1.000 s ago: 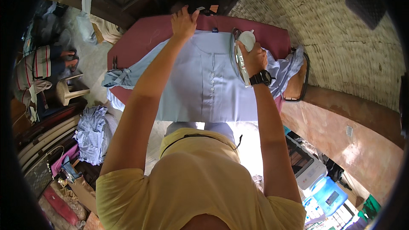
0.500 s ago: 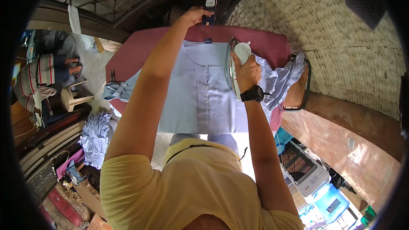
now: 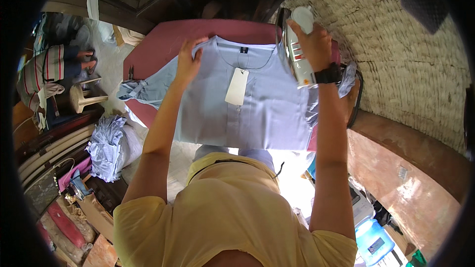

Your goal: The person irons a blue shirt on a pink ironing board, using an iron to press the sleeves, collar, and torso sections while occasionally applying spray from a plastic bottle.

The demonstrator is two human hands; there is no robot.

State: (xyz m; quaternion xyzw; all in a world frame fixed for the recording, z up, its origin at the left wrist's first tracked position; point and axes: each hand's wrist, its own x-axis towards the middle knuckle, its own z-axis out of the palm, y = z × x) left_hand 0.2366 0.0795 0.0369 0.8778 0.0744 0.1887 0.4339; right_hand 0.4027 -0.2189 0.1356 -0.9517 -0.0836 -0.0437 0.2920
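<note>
A light blue shirt lies spread over the maroon ironing board, its neckline toward the far side. A blank white hang tag rests on its front below the collar. At the shirt's left shoulder is my left hand, fingers and thumb apart, close to the fabric edge. My right hand, with a black watch at the wrist, is closed around the handle of a clothes iron. The iron is tilted on its side near the right shoulder, and I cannot tell whether it touches the cloth.
Small dark snips lie at the board's left end. A bundle of light blue garments sits at lower left, near a beige stool. Another person in striped clothing is at far left. A woven wall borders the right.
My left hand has let go of the dark tag, come back to the shirt's left shoulder. The white tag now lies on the shirt front. The iron has moved right and away from me.
</note>
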